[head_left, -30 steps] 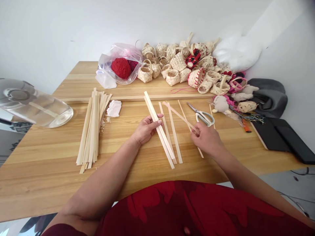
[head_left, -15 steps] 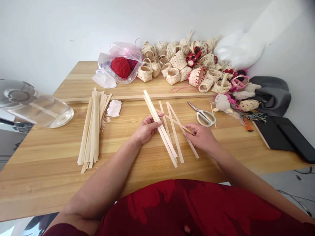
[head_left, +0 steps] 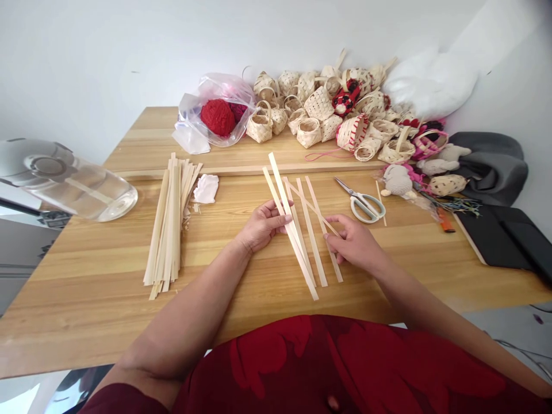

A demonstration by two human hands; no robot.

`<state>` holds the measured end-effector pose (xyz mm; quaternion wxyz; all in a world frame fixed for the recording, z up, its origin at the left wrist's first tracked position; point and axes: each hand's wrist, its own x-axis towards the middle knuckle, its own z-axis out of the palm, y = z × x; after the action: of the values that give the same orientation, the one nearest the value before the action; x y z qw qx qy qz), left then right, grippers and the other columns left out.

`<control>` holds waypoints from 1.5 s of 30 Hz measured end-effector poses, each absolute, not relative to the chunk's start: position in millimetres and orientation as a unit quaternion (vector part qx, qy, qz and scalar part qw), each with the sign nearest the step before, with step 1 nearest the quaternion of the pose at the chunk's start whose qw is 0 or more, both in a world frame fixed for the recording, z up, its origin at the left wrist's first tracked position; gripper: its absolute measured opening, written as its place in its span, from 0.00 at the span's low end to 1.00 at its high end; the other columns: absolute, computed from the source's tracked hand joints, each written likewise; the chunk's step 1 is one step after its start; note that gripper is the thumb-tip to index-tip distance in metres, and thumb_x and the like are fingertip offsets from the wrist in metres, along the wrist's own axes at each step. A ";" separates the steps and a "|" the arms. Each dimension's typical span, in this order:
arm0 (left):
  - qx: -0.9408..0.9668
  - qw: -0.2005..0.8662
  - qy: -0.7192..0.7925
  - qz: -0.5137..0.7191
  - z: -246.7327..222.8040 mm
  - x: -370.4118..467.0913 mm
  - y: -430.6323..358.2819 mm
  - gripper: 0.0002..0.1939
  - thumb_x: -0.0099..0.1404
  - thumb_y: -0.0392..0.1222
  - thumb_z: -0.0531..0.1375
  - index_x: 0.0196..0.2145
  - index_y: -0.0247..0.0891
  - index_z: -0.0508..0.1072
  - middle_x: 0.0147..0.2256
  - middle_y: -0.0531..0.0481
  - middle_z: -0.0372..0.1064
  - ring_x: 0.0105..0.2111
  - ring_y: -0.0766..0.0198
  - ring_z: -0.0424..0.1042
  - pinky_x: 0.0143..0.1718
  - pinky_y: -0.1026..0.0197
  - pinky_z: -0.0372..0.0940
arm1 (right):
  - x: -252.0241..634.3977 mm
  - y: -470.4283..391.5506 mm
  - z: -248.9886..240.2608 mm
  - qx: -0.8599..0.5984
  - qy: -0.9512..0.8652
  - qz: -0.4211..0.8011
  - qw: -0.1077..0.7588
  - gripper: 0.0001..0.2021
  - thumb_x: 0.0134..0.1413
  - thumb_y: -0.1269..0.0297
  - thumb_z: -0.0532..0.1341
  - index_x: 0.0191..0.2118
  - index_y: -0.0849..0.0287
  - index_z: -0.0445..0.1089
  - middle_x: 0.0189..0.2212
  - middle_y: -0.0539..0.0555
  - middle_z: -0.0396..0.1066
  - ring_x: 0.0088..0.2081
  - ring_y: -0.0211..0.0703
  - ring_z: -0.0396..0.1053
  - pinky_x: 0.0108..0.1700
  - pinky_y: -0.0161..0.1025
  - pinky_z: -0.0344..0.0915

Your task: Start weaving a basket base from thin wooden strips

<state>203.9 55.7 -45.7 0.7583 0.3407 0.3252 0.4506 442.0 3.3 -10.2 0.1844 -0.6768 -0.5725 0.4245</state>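
Bamboo strips point(head_left: 311, 241) are lying fanned out near the middle of the desk point(head_left: 86, 299), toward its front edge, and your two hands are working on them. Your left hand point(head_left: 262, 225) is pinching the two leftmost strips between thumb and fingers, gripping them about midway along their length. Your right hand point(head_left: 356, 244) is lying just beside the right side of the fan, its fingertips closing on a thin strip point(head_left: 311, 206) that is crossing slantwise over the others. White-handled scissors point(head_left: 362, 202) are resting just beyond your right hand. A bundle of spare strips point(head_left: 170, 221) is lying well apart, toward the left edge, with a crumpled white scrap point(head_left: 206, 188) beside its far end. Small woven baskets point(head_left: 328, 112) are piling up along the back edge toward the right corner, next to a clear bag of red yarn point(head_left: 218, 115).
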 end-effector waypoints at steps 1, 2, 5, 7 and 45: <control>0.339 0.759 0.326 0.450 -45.9 204.0 55.8 0.26 0.47 0.36 0.77 0.44 0.35 0.78 0.28 0.55 0.74 0.25 0.71 0.72 0.27 0.67 0.70 | 443.4 3.4 -11.5 -0.672 -0.573 0.430 0.186 0.20 0.59 0.60 0.62 0.56 0.52 0.65 0.19 0.42 0.70 0.18 0.41 0.71 0.26 0.37 0.68; 0.338 0.760 0.327 0.449 -46.0 204.0 56.0 0.26 0.47 0.36 0.77 0.44 0.35 0.77 0.28 0.55 0.74 0.25 0.70 0.73 0.27 0.67 0.70 | 444.7 3.5 -12.6 -0.671 -0.573 0.431 0.188 0.19 0.59 0.60 0.62 0.56 0.52 0.66 0.19 0.42 0.70 0.18 0.40 0.71 0.26 0.37 0.67; 0.337 0.762 0.328 0.446 -46.1 203.8 56.5 0.25 0.47 0.37 0.77 0.43 0.35 0.77 0.28 0.55 0.74 0.25 0.69 0.74 0.27 0.66 0.71 | 446.4 4.5 -11.8 -0.667 -0.551 0.447 0.226 0.16 0.58 0.60 0.63 0.52 0.54 0.69 0.19 0.42 0.68 0.16 0.37 0.68 0.23 0.35 0.65; 0.337 0.761 0.330 0.445 -46.0 203.9 56.6 0.25 0.47 0.37 0.77 0.43 0.35 0.77 0.28 0.55 0.74 0.25 0.69 0.74 0.26 0.67 0.71 | 444.2 4.7 -8.0 -0.644 -0.528 0.482 0.274 0.14 0.58 0.58 0.63 0.48 0.55 0.70 0.20 0.42 0.67 0.16 0.35 0.65 0.20 0.33 0.61; 0.350 0.779 0.266 0.448 -50.2 201.5 55.8 0.17 0.49 0.38 0.77 0.35 0.35 0.77 0.31 0.52 0.76 0.29 0.68 0.77 0.33 0.64 0.72 | 405.0 9.7 8.0 -0.537 -0.373 0.710 0.262 0.22 0.43 0.46 0.75 0.35 0.60 0.77 0.27 0.50 0.71 0.25 0.32 0.66 0.22 0.29 0.55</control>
<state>201.5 55.8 -50.2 0.7787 0.3495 0.2661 0.4480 405.0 9.7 8.0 0.2618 -0.5372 -0.3730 0.7098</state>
